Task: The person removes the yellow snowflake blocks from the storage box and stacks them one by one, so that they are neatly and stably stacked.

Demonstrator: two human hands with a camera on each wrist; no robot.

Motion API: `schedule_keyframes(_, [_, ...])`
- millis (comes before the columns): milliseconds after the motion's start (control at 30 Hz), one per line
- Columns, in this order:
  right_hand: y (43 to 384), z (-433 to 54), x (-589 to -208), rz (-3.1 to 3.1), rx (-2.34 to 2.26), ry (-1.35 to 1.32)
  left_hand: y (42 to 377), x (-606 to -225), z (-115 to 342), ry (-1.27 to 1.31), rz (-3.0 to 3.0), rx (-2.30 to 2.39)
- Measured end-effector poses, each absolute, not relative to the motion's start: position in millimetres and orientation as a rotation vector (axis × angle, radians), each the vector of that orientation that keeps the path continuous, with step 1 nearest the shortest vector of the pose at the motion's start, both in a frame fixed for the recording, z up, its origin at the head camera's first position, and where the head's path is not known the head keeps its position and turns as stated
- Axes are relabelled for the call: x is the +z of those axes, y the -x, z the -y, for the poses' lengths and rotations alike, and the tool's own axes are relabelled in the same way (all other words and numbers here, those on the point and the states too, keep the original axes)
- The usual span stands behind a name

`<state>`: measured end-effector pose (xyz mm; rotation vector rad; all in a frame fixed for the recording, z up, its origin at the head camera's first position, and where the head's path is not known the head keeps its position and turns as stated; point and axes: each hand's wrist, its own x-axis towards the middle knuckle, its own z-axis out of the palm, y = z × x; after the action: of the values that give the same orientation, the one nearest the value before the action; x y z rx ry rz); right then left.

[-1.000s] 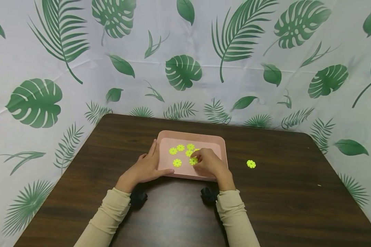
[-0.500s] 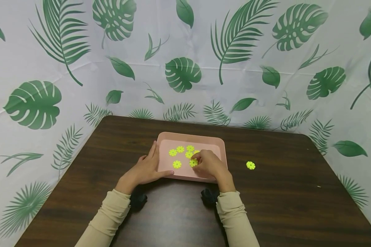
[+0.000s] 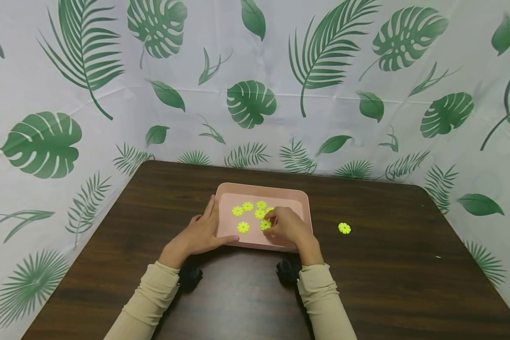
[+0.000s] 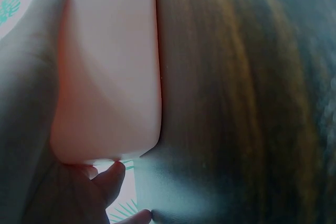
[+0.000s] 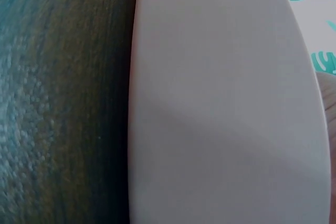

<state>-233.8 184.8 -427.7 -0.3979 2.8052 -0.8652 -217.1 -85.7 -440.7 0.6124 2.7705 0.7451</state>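
Observation:
In the head view a shallow pink tray (image 3: 229,188) sits on the table with several yellow notched discs (image 3: 243,227) in it. My left hand (image 3: 197,233) rests against its near left corner, fingers straight along the left wall and thumb on the front rim. The left wrist view shows the tray's outer wall (image 4: 115,66) beside that thumb. Reaching over the front rim, my right hand (image 3: 290,226) pinches one yellow disc (image 3: 265,225) between thumb and index finger, low in the tray. In the right wrist view the tray wall (image 5: 226,98) hides the fingers.
A single yellow disc (image 3: 344,228) lies on the dark wooden table (image 3: 391,274), right of the tray. Black wrist devices (image 3: 190,277) show under both forearms. A white cloth with green leaves (image 3: 204,104) hangs along the table's back and sides.
The view has tilted up slightly, so everything sits a little lower in it. Both hands, the tray and the discs otherwise keep their places.

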Motion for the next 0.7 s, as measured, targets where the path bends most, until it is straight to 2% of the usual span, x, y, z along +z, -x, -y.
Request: schedule_keyframes(700, [234.6,-198.3,-423.0,-2.818,-0.914,0.493,216.1,-439.4,86.3,-0.603,-2.745,0.769])
